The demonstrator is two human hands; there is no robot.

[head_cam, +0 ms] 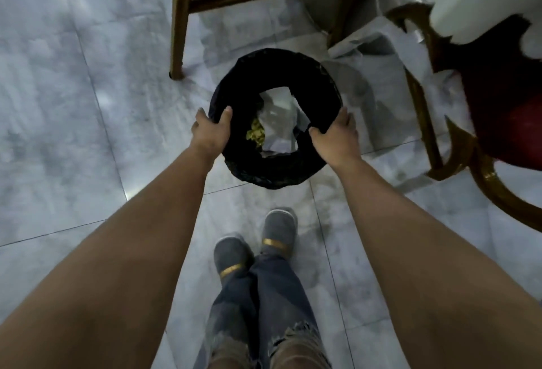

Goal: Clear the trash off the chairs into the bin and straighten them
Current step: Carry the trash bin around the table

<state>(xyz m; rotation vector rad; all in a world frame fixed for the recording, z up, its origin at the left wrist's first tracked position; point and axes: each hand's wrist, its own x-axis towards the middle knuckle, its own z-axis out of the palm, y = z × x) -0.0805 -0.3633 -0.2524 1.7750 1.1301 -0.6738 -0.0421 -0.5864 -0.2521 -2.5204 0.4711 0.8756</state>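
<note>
Head view, looking straight down. At centre, a round bin point(275, 117) lined with a black bag sits over grey marble floor tiles point(73, 98); whether its base touches the floor cannot be told. Left hand point(211, 128) grips the bin's left rim, thumb inside the opening and fingers curled over the outer edge. Right hand point(334, 134) grips the right rim in the same way, thumb inside and fingers wrapped outside. Inside the bin lie white paper or plastic scraps point(278, 122) and a small yellow-green crumpled piece point(255, 134).

Beyond the bin's far-left edge stands the gold-coloured leg of a chair point(178, 31), near the rim but apart from it. To the right, a second chair point(495, 104) with a gold frame and dark red seat stands close; something white, blurred, lies over its upper part. Crumpled grey sheeting point(366, 46) lies on the floor between the two chairs, just beside the bin's far-right rim. Open floor extends to the left. The person's grey shoes point(255, 239) stand on the near side, apart from the bin.
</note>
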